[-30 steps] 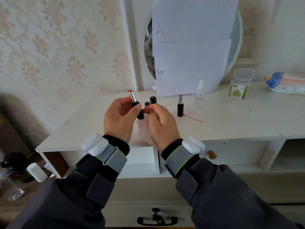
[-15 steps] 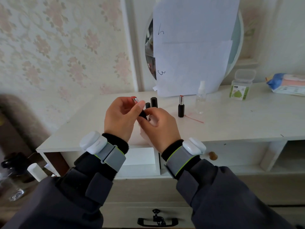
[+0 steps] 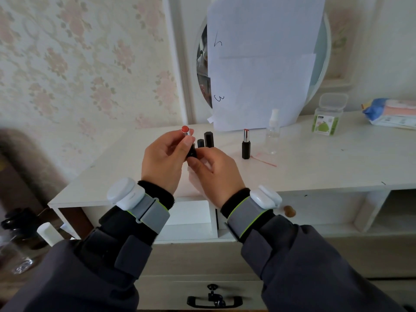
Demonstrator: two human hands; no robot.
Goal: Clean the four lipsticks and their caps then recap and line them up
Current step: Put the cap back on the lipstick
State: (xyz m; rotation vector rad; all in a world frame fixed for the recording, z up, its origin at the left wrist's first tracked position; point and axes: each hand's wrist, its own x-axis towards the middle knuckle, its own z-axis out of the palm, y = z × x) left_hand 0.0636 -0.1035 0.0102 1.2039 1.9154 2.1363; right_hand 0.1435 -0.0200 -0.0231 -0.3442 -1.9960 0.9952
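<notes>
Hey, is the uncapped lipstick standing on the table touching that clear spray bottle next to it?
Apart. The head view shows bare white tabletop between the standing lipstick and the spray bottle.

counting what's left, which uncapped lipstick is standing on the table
The lipstick beside the spray bottle; the other uncapped one is held in both hands.

Left hand (image 3: 164, 161) tilted the uncapped lipstick (image 3: 188, 140) so its red tip faced the camera above the fingers; right hand (image 3: 213, 170) shifted under the black base.
</notes>
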